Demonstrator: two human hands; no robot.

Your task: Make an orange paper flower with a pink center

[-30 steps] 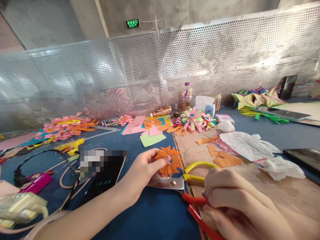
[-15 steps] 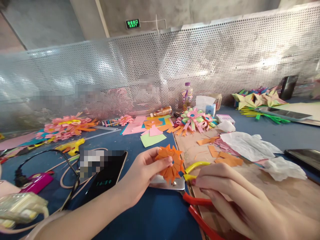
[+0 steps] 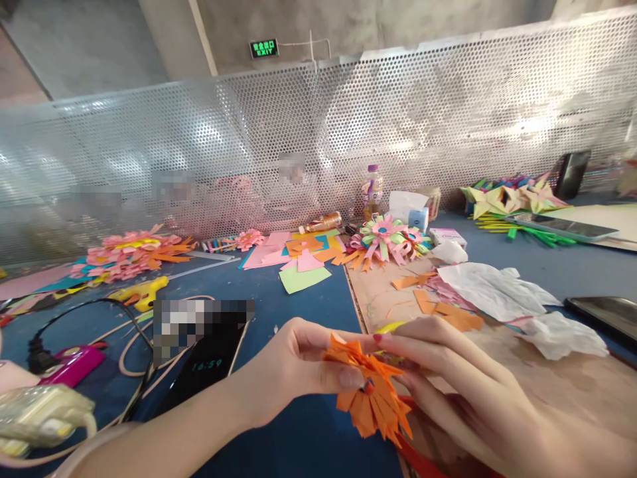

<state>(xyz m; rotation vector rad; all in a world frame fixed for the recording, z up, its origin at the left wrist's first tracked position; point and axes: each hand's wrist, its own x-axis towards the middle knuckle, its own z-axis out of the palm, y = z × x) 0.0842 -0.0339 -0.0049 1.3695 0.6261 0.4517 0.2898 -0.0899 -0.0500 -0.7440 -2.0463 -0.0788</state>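
Observation:
My left hand (image 3: 301, 365) pinches an orange paper flower (image 3: 381, 405) with layered, pointed petals, its thumb lying across the front near a small blue centre. The flower is tilted, its petals fanning down and to the right. Against its upper right edge are the fingers of my right hand (image 3: 462, 378), bent round the petals; some fingertips are hidden behind the paper. Beneath the right hand, a red handle (image 3: 423, 461) of a tool shows in part. A yellow curved piece (image 3: 391, 326) peeks out above the flower, mostly covered by the fingers.
Paper sheets (image 3: 303, 279) and a pink-green paper flower (image 3: 383, 232) lie beyond my hands. At left are a phone (image 3: 213, 358), a yellow glue gun (image 3: 144, 292), cables and a magenta plug piece (image 3: 74, 364). Crumpled tissues (image 3: 497, 289) lie right, before a perforated metal screen (image 3: 199, 146).
The flower has moved down and right and tipped over in my left hand. My right hand has come against it, and the metal part of the red-handled tool is now covered.

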